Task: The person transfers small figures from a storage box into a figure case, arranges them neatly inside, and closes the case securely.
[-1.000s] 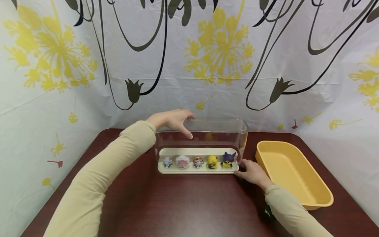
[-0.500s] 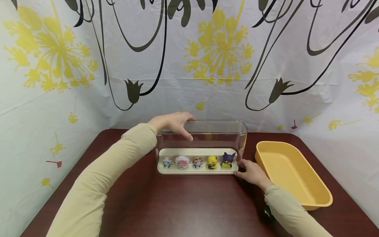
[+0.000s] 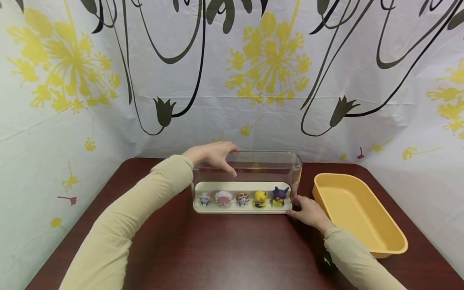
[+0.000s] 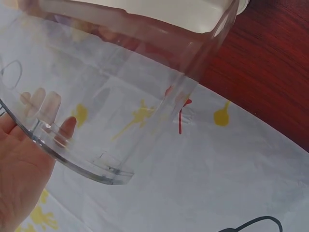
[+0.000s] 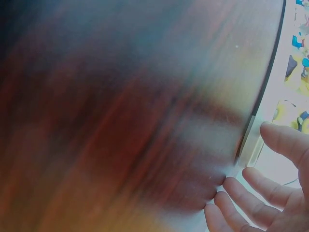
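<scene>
A long clear plastic cover (image 3: pixel 262 164) stands over a white display base (image 3: pixel 243 185). My left hand (image 3: pixel 214 155) grips the cover's top near its left end, thumb in front and fingers behind; the left wrist view shows fingers through the clear wall (image 4: pixel 145 96). On the base stand several small figurines in a row, among them a yellow one (image 3: pixel 259 198) and a purple-eared one (image 3: pixel 279 195). At the base's right end, my right hand (image 3: pixel 308 211) holds the corner between thumb and fingers. I cannot tell whether the cover's lower rim touches the base.
A yellow rectangular tray (image 3: pixel 357 209) lies to the right, close beside my right forearm. The dark red-brown table (image 3: pixel 232 249) runs back to a white curtain (image 3: pixel 217 117) printed with flowers. A small dark object (image 3: pixel 328 259) is partly hidden under the right sleeve.
My left hand and the clear cover have come down a little toward the base. My right hand, the base and the figurines have stayed in place.
</scene>
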A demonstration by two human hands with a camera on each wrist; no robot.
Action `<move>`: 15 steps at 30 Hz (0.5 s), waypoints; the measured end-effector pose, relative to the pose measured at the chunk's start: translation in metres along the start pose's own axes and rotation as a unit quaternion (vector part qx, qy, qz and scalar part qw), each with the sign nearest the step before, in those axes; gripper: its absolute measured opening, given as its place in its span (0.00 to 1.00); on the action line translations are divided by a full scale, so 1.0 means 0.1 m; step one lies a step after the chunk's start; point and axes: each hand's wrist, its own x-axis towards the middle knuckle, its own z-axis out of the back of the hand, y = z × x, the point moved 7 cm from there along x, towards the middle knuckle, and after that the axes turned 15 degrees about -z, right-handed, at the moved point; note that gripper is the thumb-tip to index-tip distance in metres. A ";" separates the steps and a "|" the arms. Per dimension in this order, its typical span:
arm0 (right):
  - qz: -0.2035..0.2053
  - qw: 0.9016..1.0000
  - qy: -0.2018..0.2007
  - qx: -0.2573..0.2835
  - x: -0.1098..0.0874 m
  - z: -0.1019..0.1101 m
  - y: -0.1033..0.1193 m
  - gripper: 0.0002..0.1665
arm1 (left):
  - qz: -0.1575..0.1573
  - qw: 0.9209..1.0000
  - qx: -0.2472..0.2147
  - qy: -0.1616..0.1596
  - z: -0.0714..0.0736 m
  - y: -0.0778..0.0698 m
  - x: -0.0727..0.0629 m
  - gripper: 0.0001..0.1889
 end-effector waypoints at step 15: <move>0.005 1.000 0.000 -0.004 0.00 0.01 0.01 0.20 | -0.004 1.000 0.018 0.002 -0.11 0.00 0.02 0.42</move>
